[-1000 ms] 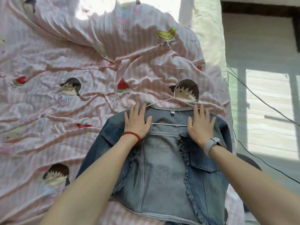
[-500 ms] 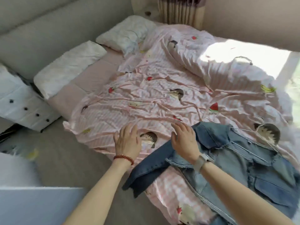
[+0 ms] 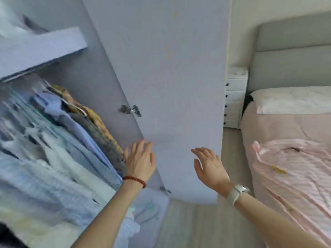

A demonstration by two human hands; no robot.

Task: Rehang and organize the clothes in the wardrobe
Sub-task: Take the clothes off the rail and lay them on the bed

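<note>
1. Head view: the left hand (image 3: 140, 159) is raised by the hanging clothes (image 3: 71, 133) in the open wardrobe (image 3: 41, 49), fingers spread wide, holding nothing.
2. The right hand (image 3: 208, 167) is raised before the wardrobe door (image 3: 172, 77), fingers relaxed, empty; the bed (image 3: 293, 158) lies at right.

Bed (image 3: 279, 176) at 3 o'clock, pink striped sheet (image 3: 295, 172) rumpled, white pillow (image 3: 293, 100) at head. White drawer unit (image 3: 233, 97) beside grey headboard (image 3: 293, 56). Pale wood floor (image 3: 193, 224) at 6.
</note>
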